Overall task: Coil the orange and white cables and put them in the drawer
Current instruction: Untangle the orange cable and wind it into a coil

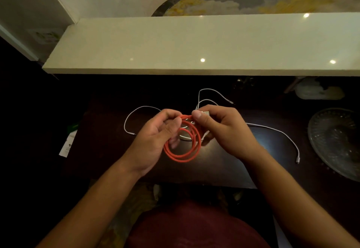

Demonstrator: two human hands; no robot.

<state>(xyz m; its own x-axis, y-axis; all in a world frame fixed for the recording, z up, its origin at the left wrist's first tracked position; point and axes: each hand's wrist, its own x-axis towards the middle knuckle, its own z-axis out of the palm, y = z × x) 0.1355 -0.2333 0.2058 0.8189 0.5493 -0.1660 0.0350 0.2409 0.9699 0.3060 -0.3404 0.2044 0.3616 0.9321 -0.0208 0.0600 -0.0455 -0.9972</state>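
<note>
Two hands are on the orange cable [183, 146] right now, and it's already wound into a few loops that hang just above the dark table [224, 168]. The left hand [153, 140] has its fingers hooked through the top of the coil, closed loosely around the bundle, so the loops dangle down and toward the person from that grip. The right hand [222, 129] is pinched shut on the free end at the top of the coil, thumb and forefinger clamped on what looks like the plug, though it's too dim to be sure which connector it is. The two hands nearly touch there, so the loose tail is short and runs more or less left to right between them. My guess is the next bit is tucking or wrapping that tail around the loops, and the right hand is the one placed to do it while the left keeps the coil steady. The white cable [272, 131] is not coiled yet: it sprawls on the table behind and to both sides of the hands. No drawer in view that I can make out. A glass dish [335, 140] sits off to the right, well apart.
</note>
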